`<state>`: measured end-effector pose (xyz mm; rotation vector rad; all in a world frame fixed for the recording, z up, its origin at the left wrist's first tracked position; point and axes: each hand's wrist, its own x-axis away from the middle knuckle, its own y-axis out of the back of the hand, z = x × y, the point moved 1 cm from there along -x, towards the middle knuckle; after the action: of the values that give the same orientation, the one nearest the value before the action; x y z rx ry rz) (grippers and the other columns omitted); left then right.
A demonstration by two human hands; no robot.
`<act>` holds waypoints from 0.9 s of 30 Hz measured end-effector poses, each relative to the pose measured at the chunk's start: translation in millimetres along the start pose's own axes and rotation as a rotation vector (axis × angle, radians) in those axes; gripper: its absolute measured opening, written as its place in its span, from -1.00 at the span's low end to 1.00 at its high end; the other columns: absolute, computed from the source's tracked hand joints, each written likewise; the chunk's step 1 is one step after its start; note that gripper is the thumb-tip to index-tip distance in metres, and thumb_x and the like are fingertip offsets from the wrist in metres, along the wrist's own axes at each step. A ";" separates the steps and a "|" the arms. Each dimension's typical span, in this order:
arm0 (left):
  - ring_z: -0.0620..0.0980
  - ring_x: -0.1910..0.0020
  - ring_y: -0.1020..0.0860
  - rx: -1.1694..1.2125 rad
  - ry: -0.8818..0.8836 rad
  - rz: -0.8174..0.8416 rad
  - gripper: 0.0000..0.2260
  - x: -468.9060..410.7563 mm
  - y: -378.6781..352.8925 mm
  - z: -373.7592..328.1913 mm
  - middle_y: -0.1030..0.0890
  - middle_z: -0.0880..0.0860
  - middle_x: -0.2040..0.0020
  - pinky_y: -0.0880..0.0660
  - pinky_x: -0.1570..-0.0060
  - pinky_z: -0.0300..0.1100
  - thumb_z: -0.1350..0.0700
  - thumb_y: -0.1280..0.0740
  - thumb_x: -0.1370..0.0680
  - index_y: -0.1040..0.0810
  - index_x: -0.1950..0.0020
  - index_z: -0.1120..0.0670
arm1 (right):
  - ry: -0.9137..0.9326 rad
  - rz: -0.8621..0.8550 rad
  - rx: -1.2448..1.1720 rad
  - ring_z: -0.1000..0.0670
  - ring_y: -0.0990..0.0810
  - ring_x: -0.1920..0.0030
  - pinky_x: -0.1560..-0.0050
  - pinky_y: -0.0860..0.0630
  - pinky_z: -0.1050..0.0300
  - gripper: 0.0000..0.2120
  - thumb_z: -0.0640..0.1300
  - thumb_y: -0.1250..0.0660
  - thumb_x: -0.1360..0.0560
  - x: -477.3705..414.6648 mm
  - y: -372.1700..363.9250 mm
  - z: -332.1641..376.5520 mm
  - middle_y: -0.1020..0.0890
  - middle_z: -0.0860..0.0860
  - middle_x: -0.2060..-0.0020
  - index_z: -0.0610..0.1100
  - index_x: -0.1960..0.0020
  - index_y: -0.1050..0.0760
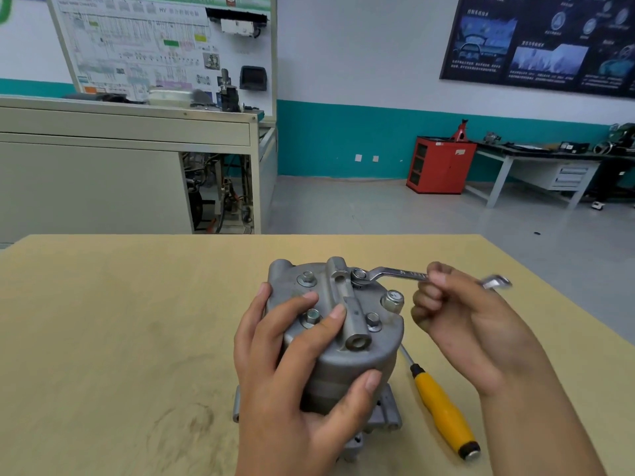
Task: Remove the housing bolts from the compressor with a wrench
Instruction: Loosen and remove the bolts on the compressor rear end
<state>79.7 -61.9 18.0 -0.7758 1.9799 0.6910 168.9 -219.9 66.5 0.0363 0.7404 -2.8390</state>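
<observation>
L hand (292,372) grips compressor (360,359) on tabletop (137,321); R hand (460,321) fingers (436,273) pinch wrench (395,272), handle running right from ring end on far bolt (358,274).

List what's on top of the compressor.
Four exposed bolts, a raised port block, the left hand fingers, and the wrench ring, held by the right hand, over a fifth bolt it mostly covers.

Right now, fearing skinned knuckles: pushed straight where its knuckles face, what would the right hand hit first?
Likely the large silver hex bolt on the grey metal compressor; depth is unclear.
</observation>
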 end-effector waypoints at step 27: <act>0.12 -0.44 -0.25 0.009 0.004 -0.013 -0.63 -1.3 -0.2 0.3 -0.42 -0.14 -0.25 -0.16 -0.43 -0.17 -0.24 -0.32 -0.43 -0.48 -0.18 -0.14 | 0.399 -0.079 0.288 0.08 -0.59 0.45 0.40 -0.46 0.34 -0.81 -0.15 -0.32 -0.50 7.0 -50.2 20.7 -0.66 -0.05 0.42 -0.16 0.26 -0.42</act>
<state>80.6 -61.6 19.0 -0.7840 1.9787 0.6733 152.4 -188.5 108.2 0.6453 0.3955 -3.0256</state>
